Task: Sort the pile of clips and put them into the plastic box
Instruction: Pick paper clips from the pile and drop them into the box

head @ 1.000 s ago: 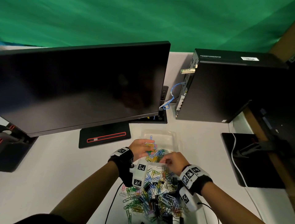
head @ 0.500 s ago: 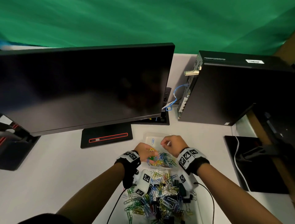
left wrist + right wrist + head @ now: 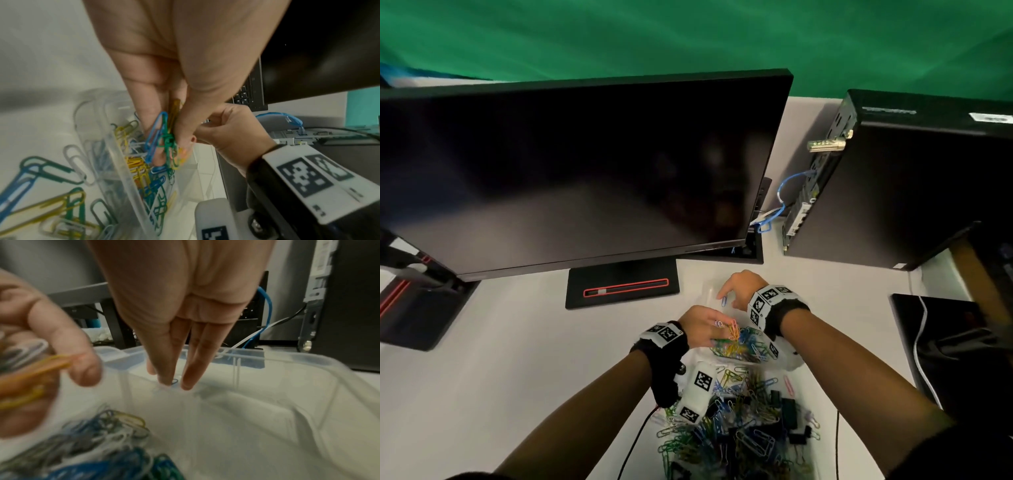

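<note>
Nearest, a pile (image 3: 736, 428) of coloured paper clips and black binder clips lies loose on the white desk (image 3: 517, 377), spreading up to the near wall of the clear plastic box (image 3: 287, 363). Part of the pile also shows in the left wrist view (image 3: 51, 186).

Just beyond the pile, the left hand (image 3: 702, 325) hovers over the near part of the box. Its grip is pressed together: thumb and fingers (image 3: 152, 104) pinch a bunch of clips (image 3: 164, 138), blue, green and yellow, held upright above the box. Below it, inside the near compartment, lies a heap of sorted clips (image 3: 743, 346) in yellow, blue, green and white.

Farther in, the right hand (image 3: 739, 284) reaches down into a far compartment of the box. Its fingers (image 3: 193, 369) point straight down, close together, with the tips at the floor of the compartment. A single blue clip (image 3: 724, 301) sits at the fingertips; whether it is pinched or only touched cannot be told from the blurred right wrist view.

Beyond the box stands a dark monitor (image 3: 571, 171) on its base (image 3: 619, 287). To the right stands a black computer (image 3: 911, 181) with a blue cable (image 3: 780, 202) at its back. A green backdrop (image 3: 688, 34) closes the scene.
</note>
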